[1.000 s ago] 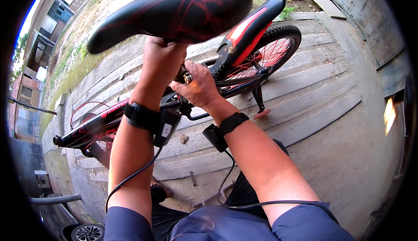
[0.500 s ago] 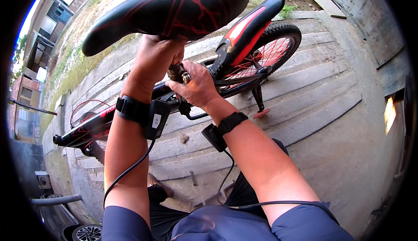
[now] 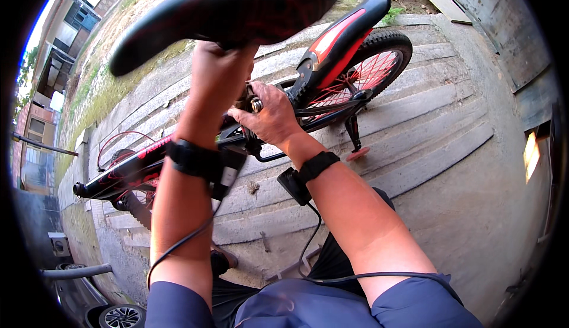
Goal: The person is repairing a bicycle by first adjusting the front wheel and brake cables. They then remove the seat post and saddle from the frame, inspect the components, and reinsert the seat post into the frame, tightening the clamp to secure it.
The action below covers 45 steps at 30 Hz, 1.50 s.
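A black bicycle saddle (image 3: 225, 11) with red lines looms at the top, its nose to the left. Just beneath it my left hand (image 3: 222, 70) is closed, gripping under the saddle where its post would be; most of its fingers are hidden. Below and to the right, my right hand (image 3: 269, 112) wraps round the seat clamp (image 3: 255, 104) at the top of the frame's seat tube, thumb toward the left. The black and red bicycle frame (image 3: 139, 165) stretches to the left, with no handlebar seen at its front end (image 3: 79, 190).
Behind the frame stand the rear wheel (image 3: 385, 61) with red spokes, a black and red mudguard (image 3: 344, 40) and a kickstand (image 3: 354, 133) on the ridged concrete (image 3: 427, 120). A metal sheet wall (image 3: 504, 26) rises at right. A parked car (image 3: 89, 304) shows at lower left.
My left forearm has shifted a little to the right and turned, and the saddle has tilted and moved slightly upward with that hand. My right hand stays at the clamp.
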Each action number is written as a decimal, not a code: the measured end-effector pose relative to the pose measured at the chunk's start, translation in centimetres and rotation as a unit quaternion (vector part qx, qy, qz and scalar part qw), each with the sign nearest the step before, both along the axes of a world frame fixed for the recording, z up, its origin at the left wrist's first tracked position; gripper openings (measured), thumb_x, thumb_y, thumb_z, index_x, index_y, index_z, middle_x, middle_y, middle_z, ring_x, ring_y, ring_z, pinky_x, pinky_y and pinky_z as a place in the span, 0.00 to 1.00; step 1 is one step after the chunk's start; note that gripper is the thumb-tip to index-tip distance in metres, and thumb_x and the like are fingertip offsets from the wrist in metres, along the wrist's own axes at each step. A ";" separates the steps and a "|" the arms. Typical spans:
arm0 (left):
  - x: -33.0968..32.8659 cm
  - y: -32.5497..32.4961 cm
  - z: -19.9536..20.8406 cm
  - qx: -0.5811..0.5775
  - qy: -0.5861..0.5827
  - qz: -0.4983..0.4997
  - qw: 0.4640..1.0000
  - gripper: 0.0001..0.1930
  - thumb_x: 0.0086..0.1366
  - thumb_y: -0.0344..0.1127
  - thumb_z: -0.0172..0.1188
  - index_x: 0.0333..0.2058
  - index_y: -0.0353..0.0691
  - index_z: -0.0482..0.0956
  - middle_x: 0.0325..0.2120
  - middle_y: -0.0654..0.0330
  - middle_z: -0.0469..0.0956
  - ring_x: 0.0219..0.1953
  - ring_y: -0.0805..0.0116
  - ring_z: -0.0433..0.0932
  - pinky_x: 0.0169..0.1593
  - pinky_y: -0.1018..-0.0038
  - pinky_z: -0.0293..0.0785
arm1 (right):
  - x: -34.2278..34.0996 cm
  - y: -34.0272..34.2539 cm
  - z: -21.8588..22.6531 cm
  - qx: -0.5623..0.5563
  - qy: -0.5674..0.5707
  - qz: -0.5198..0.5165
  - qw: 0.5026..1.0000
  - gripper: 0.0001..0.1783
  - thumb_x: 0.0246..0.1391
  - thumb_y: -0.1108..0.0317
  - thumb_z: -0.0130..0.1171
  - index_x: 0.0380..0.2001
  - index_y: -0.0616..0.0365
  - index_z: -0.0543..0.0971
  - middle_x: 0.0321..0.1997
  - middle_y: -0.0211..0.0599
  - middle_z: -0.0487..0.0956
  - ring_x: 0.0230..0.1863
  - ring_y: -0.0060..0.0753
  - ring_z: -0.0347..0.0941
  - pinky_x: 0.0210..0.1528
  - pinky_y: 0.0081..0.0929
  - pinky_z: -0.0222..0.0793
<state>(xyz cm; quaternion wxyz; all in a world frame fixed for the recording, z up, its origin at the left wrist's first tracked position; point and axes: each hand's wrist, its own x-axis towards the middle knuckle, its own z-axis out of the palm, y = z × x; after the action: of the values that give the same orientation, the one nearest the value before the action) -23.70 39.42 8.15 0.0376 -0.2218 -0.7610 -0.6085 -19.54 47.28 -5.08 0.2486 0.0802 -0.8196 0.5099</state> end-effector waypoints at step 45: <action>-1.8 -1.5 1.6 0.026 -0.074 -0.202 0.976 0.07 0.57 0.22 0.56 0.21 0.37 0.73 0.14 0.67 0.67 0.16 0.77 0.63 0.21 0.77 0.57 | 0.2 0.3 0.4 0.001 -0.010 -0.001 1.000 0.29 0.43 0.47 0.72 0.37 0.60 0.75 0.34 0.50 0.78 0.42 0.57 0.75 0.50 0.49 0.69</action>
<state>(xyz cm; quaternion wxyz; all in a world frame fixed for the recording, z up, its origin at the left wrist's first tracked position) -25.53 37.91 9.73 -0.1368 -0.3248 -0.6849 -0.6377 -19.34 47.53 -4.69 0.2408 0.0749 -0.8224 0.5100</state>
